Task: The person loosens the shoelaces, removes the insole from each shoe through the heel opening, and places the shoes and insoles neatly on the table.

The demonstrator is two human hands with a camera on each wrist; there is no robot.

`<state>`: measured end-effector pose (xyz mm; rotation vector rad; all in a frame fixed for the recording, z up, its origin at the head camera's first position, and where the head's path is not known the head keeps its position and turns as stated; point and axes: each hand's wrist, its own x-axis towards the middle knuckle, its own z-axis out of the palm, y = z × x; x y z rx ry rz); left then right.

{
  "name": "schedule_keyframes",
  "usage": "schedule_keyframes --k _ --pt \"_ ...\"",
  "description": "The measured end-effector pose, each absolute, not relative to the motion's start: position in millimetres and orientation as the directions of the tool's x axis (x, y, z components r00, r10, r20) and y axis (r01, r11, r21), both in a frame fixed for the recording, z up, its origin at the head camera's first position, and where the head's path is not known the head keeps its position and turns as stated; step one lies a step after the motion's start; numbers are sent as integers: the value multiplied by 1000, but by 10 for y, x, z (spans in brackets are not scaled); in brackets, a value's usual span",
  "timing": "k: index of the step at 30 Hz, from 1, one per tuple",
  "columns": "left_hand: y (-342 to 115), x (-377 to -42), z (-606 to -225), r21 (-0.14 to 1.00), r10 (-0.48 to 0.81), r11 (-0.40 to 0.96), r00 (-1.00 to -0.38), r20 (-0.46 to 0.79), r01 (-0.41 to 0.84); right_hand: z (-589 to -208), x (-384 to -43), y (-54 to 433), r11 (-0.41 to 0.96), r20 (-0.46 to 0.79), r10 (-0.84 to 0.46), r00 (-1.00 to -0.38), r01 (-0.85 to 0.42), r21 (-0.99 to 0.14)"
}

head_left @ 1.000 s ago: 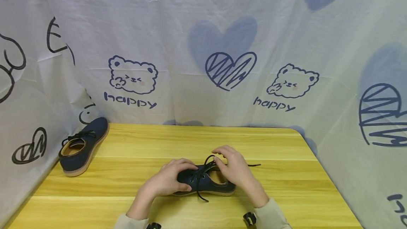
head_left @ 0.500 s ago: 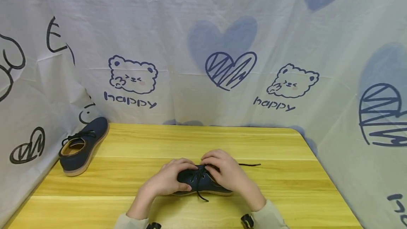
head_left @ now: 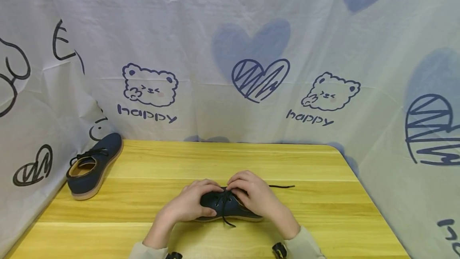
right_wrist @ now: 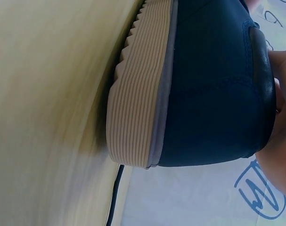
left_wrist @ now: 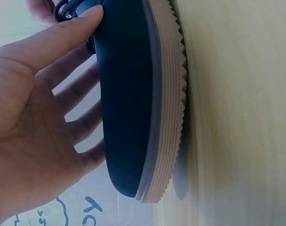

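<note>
A dark blue lace-up shoe (head_left: pixel 235 210) lies on the table with its toe to the left and its sole flat. My left hand (head_left: pixel 190 201) grips the toe end, thumb on the near side and fingers over the far side. The left wrist view shows that thumb pressed on the shoe's upper (left_wrist: pixel 126 94). Over the tongue, my right hand (head_left: pixel 253 193) pinches the black shoelace (head_left: pixel 225 200) near the knot, covering much of the shoe opening. One lace end hangs over the near side. Another lace end (head_left: pixel 284 186) stretches right, on the table behind the right hand.
A matching blue shoe (head_left: pixel 94 167) with laces stands at the table's left edge, by the cloth. White printed cloth (head_left: pixel 230 123) walls the back and both sides of the wooden table (head_left: pixel 305 163).
My right hand has moved left and down onto the laces at the knot, and the raised lace loop is now hidden. The left hand and the shoe stay in place.
</note>
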<state>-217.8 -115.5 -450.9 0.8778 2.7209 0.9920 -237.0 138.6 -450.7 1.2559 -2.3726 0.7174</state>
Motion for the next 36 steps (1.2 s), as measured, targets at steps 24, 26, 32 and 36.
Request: schedule_keyframes --k 24,26,32,36 --pt "-1148 -2178 -4524 613 549 622 -830 102 487 -4530 -2491 1595 657 508 -431 -746 -645 -390" --pt "-1150 -2178 -4523 610 550 621 -828 109 492 -4540 -2499 1610 675 478 -418 -772 -617 -406" --pt "-1155 -2180 -4524 610 552 618 -826 111 495 -4551 -2506 1631 695 429 -409 -806 -579 -426" --pt "-1151 -2178 -4527 614 552 619 -827 104 490 -4533 -2490 1626 698 431 -404 -807 -576 -424"
